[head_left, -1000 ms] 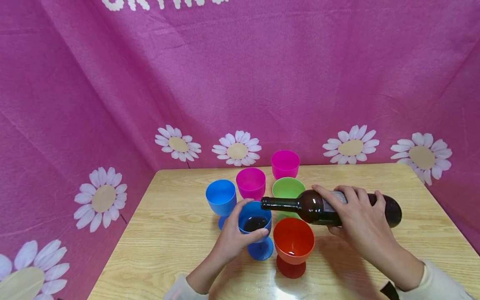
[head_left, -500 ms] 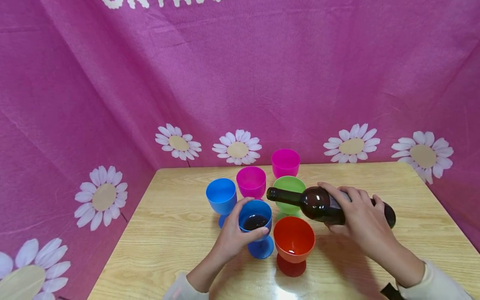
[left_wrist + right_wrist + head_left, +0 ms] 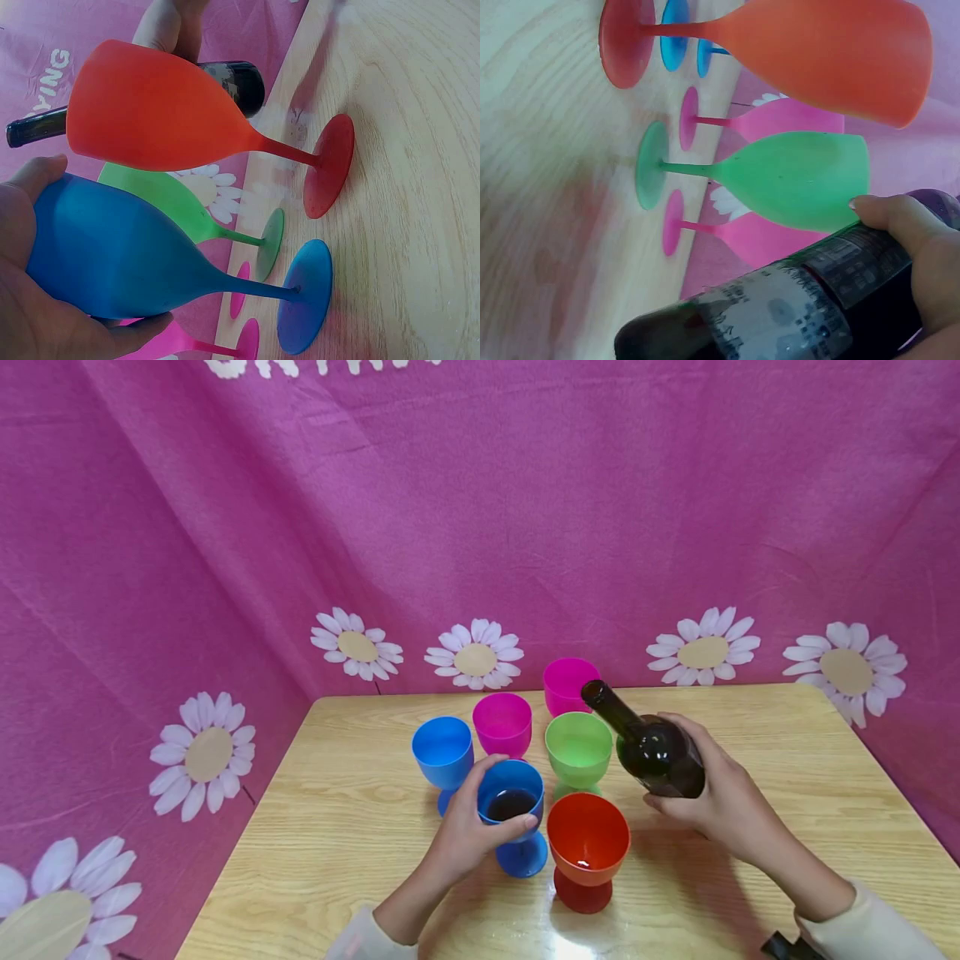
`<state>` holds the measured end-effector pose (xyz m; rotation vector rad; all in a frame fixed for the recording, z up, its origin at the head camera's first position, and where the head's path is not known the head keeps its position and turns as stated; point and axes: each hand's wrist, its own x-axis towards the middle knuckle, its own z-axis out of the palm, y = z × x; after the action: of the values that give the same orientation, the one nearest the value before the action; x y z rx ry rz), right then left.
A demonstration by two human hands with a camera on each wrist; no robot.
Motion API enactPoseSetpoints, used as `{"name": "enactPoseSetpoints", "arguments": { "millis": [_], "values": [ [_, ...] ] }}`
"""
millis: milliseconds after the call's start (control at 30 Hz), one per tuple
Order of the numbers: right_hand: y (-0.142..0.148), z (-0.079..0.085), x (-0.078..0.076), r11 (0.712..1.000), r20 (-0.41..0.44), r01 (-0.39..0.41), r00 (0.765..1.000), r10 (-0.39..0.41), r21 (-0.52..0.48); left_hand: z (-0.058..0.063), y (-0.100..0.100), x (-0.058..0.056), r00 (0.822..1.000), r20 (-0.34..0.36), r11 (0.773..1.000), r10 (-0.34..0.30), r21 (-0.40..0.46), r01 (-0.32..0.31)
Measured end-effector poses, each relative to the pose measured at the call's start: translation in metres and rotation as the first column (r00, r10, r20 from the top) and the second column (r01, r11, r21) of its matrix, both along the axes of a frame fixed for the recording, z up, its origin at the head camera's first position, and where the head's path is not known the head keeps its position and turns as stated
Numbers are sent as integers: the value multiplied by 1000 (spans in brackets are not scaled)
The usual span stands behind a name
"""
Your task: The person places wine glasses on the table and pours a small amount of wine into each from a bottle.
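Note:
My left hand [image 3: 468, 827] holds a blue goblet [image 3: 522, 852] by its bowl, thumb in front and fingers behind. Dark liquid lies in the bottom of that bowl, and its foot rests on the table. To the right, my right hand [image 3: 720, 793] grips a dark wine bottle [image 3: 660, 756] round its body. The bottle is tilted, neck up and to the left, above the table. A red goblet [image 3: 587, 835] stands between the hands. Just left of the bottle is a green goblet [image 3: 577, 750], seen whole in the right wrist view. The label [image 3: 776, 315] faces the right wrist camera.
Behind stand a second blue goblet [image 3: 442, 753] and two pink goblets, one nearer [image 3: 502, 725] and one farther back [image 3: 568, 683]. All the goblets cluster mid-table on the wooden table [image 3: 315, 852]. A purple cloth [image 3: 570, 527] with daisies hangs round its far edges.
The bottle's neck has swung up and right, away from over the held blue goblet, past the green one. The right hand has turned with it. The left hand and the goblets have stayed put.

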<state>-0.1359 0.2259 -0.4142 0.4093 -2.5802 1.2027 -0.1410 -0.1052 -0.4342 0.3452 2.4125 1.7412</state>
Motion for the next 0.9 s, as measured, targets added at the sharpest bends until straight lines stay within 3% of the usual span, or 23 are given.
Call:
{"name": "enactPoseSetpoints", "arguments": {
  "millis": [433,900],
  "values": [
    [9,-21,-8,971,174,92,983,-53,-220,0,-1,0,1000,3,1000,2,-1,-2],
    [13,-44,-18,947,190,117,980,-61,-299,-1,0,0,1000,-13,999,-15,30,15]
  ]
}}
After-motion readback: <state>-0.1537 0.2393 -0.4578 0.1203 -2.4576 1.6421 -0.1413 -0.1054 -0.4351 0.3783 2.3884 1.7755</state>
